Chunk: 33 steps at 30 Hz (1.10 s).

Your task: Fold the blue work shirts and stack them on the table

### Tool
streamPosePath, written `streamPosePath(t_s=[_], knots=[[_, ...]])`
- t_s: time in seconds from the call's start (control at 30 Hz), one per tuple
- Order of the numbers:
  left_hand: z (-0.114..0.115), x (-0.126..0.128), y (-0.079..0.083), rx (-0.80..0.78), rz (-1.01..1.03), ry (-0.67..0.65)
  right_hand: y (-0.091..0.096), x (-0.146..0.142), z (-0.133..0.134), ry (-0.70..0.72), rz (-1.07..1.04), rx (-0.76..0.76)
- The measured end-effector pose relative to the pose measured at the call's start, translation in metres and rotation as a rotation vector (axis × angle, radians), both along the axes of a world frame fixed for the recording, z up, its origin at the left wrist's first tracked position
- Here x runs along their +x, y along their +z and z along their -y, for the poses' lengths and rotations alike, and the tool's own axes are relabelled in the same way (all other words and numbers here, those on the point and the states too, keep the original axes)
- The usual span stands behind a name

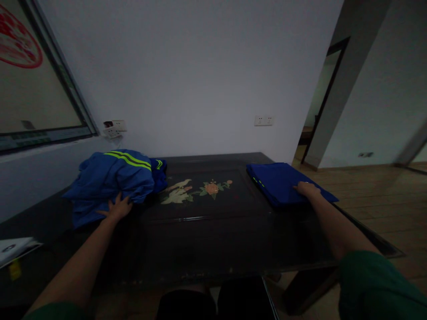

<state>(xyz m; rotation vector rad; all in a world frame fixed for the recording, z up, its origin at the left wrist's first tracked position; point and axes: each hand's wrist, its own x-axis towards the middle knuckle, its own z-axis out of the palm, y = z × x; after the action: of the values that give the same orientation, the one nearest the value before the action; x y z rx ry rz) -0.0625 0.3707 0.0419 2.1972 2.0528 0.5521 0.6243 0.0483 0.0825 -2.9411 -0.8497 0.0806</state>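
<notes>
My L hand (116, 208), spread wide, touches clothes heap (110, 175)'s near side; R hand (308, 189), part-curled, on folded stack (273, 178), can't tell if gripping.

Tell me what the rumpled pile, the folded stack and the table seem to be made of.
Rumpled pile: matte cloth, by its soft creases; its yellow-green stripes may be reflective tape.
Folded stack: likely similar matte cloth, by its thin layered edge.
Table: perhaps dark lacquered wood, by the glints along its panel edge.
</notes>
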Motion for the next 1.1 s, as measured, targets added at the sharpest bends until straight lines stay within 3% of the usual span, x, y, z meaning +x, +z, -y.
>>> streamPosePath(t_s=[0.1,0.2,0.3,0.4,0.47,0.57,0.63,0.7,0.8,0.87,0.97,1.1], knots=[[0.024,0.009,-0.004,0.073,0.073,0.094,0.013,-0.002,0.0,0.043,0.031,0.015],[0.05,0.025,0.007,0.255,0.095,0.036,0.033,-0.009,-0.001,0.081,0.083,0.055],[0.076,0.055,0.03,0.358,0.078,-0.114,0.066,-0.021,-0.009,0.123,0.135,0.101],[0.111,0.1,0.051,0.325,0.115,-0.379,0.111,-0.045,-0.022,0.243,0.16,0.192],[0.141,0.135,0.057,0.241,0.19,-0.625,0.144,-0.073,-0.031,0.394,0.096,0.399],[0.189,0.189,0.054,0.082,0.328,-0.977,0.189,-0.132,-0.033,0.584,-0.141,0.83],[0.216,0.221,0.048,0.02,0.444,-1.103,0.212,-0.179,-0.024,0.746,-0.317,1.091],[0.233,0.245,0.044,0.048,0.574,-1.105,0.229,-0.224,-0.009,0.894,-0.427,1.262],[0.24,0.26,0.048,0.223,0.752,-0.953,0.24,-0.277,0.016,1.034,-0.556,1.313],[0.236,0.254,0.055,0.326,0.823,-0.882,0.239,-0.293,0.025,1.071,-0.608,1.295],[0.226,0.23,0.062,0.382,0.816,-0.937,0.23,-0.287,0.024,1.044,-0.603,1.276],[0.21,0.189,0.061,0.375,0.613,-1.063,0.209,-0.248,0.015,0.921,-0.439,1.185]])
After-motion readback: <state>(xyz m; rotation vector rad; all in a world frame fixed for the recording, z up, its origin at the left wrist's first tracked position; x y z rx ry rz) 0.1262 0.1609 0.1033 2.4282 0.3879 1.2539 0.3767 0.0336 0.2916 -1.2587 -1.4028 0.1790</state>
